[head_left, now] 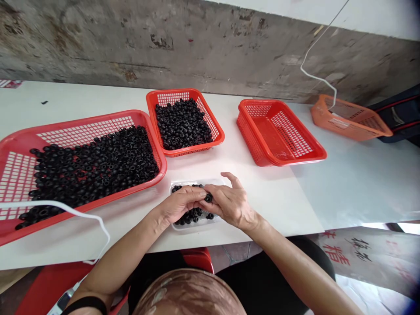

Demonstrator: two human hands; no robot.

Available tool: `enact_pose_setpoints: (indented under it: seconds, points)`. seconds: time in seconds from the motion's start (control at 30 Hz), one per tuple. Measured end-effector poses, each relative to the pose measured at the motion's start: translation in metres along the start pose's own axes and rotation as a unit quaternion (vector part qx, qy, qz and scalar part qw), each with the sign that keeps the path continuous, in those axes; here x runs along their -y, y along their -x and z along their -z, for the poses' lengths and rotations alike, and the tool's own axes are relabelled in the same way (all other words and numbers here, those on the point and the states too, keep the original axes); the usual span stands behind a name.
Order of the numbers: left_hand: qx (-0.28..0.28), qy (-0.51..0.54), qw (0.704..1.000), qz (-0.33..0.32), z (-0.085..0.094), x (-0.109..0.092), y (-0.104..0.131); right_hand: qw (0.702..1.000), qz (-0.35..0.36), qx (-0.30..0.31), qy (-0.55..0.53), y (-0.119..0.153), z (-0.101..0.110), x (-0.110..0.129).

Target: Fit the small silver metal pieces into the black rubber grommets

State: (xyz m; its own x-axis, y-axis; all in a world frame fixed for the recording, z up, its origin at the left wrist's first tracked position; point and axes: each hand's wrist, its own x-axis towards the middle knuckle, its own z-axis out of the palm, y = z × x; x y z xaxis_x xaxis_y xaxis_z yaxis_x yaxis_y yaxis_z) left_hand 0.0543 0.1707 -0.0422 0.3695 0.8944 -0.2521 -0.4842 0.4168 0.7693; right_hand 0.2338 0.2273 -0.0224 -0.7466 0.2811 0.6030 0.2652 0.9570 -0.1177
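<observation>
Both my hands meet over a clear plastic tray [193,228] holding many small black ring-shaped parts [187,217]. Between the thumb and fingers of my right hand [234,203] is one small black part with a round hole [208,198]. Its little finger sticks out, away from the others. My left hand [182,202] comes in from the other side, its thumb and fingers pinched together against the same part. The left fingertips are partly hidden, as is the middle of the tray beneath the hands.
A large red basket [141,117] of black parts stands at left, with a smaller red basket [218,139] of them behind. Stacked red baskets [278,161] and an orange basket [352,131] stand right. A white cable [65,205] crosses the left side. A wall [203,52] runs behind.
</observation>
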Motion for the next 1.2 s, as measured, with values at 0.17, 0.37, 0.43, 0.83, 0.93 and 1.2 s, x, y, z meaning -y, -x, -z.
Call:
enact_pose_setpoints:
  seconds: [0.17, 0.37, 0.43, 0.83, 0.93, 1.2]
  points:
    - [0.023, 0.028, 0.999, -0.015, 0.000, -0.003, 0.002, 0.999, 0.029, 0.009, 0.040, 0.000, 0.006, 0.001]
    - [0.031, 0.017, 0.999, -0.001, -0.003, -0.005, 0.004, 1.000, -0.010, -0.010, 0.016, -0.002, 0.009, 0.005]
    - [0.016, 0.008, 1.000, -0.004, -0.004, -0.005, 0.004, 1.000, -0.007, -0.009, 0.022, 0.000, 0.009, 0.005]
    - [-0.072, -0.096, 0.989, -0.091, -0.011, 0.006, 0.000, 0.985, 0.078, 0.019, 0.155, 0.009, -0.001, 0.008]
    - [-0.076, -0.182, 0.974, -0.115, -0.009, 0.010, 0.002, 0.989, 0.098, 0.023, 0.105, 0.009, 0.003, -0.002]
    - [-0.255, -0.368, 0.851, -0.273, -0.001, 0.003, 0.008, 0.994, -0.061, 0.087, -0.010, 0.037, 0.022, -0.012]
